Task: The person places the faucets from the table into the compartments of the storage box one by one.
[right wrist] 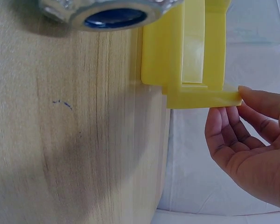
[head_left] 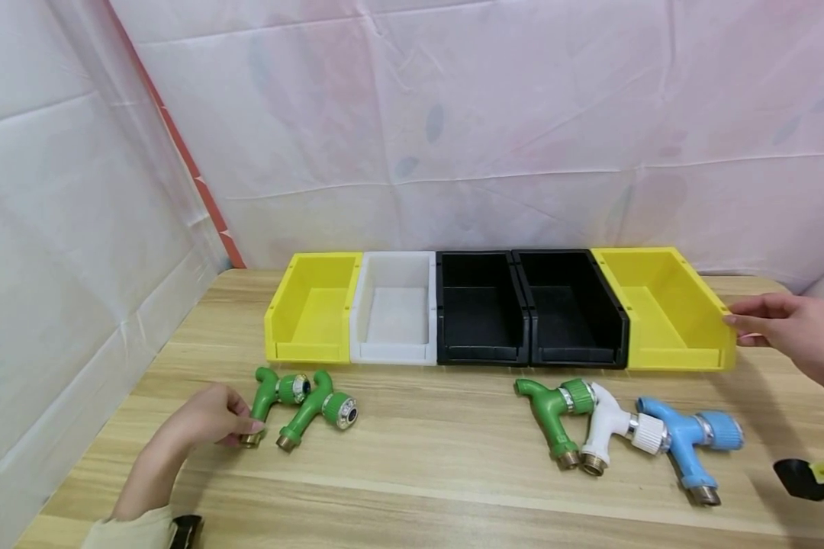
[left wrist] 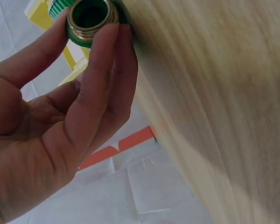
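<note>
Wood-grain worktop (head_left: 412, 480) carries a bin row (head_left: 393, 352). Left hand (head_left: 209, 415) pinches a green tap (head_left: 264, 398) by its threaded end, front-left of the row; right hand (head_left: 793, 328) grips the row's right-end yellow bin (head_left: 680, 359), apparently steadying it.

A pinkish cloth (head_left: 522, 99) with leaf prints hangs creased at 12 o'clock, a white cloth (head_left: 48, 244) at 9, a red strip (head_left: 185, 152) slanting at 10. Toward 6 spreads a wood-grained table (head_left: 419, 488); the right wrist view shows a small blue mark (right wrist: 67, 106) at 9.
</note>
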### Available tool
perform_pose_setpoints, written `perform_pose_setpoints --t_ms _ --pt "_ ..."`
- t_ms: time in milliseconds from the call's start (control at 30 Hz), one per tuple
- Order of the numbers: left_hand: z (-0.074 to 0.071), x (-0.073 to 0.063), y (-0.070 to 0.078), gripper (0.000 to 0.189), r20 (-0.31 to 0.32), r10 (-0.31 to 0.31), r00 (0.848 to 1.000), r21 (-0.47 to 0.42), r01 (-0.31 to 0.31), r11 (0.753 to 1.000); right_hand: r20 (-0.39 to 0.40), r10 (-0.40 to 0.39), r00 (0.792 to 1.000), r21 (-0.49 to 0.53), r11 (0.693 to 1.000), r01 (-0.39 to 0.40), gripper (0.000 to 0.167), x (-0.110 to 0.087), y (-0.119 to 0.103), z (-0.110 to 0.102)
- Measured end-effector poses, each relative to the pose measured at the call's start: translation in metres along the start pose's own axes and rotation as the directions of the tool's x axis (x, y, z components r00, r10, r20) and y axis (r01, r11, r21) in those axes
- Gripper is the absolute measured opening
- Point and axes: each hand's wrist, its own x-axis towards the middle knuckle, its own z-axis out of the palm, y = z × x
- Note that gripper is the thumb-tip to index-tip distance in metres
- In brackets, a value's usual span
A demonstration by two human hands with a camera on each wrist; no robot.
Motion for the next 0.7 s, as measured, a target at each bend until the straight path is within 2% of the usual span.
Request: perform_pose_setpoints --t_ms 200,233,400,467,700 --pt "-0.001 -0.003 -0.004 0.016 -0.002 0.039 0.999 -0.002 -0.039 0.999 -0.004 -0.018 1.0 0.015 1.0 0.018 0.038 0.004 0.008 0.0" --pt "-0.001 -0.004 -0.004 0.015 -0.001 0.044 0.999 -0.002 -0.044 0.999 -0.017 0.003 1.0 0.032 0.999 -0.003 0.036 0.005 0.008 0.001" --pt "-0.005 -0.008 -0.006 0.014 -0.001 0.047 0.999 -0.012 -0.047 0.999 -0.019 0.001 1.0 0.032 0.999 0.0 0.035 0.005 0.009 0.001" --pt "-0.007 -0.01 -0.005 0.014 -0.004 0.044 0.999 -0.029 -0.044 0.999 -0.008 -0.021 1.0 0.015 1.0 0.021 0.037 0.004 0.008 0.001" --pt "-0.011 -0.014 0.002 0.012 -0.012 0.064 0.998 -0.107 -0.065 0.992 -0.014 -0.015 1.0 0.021 1.0 0.016 0.037 0.0 0.002 0.002"
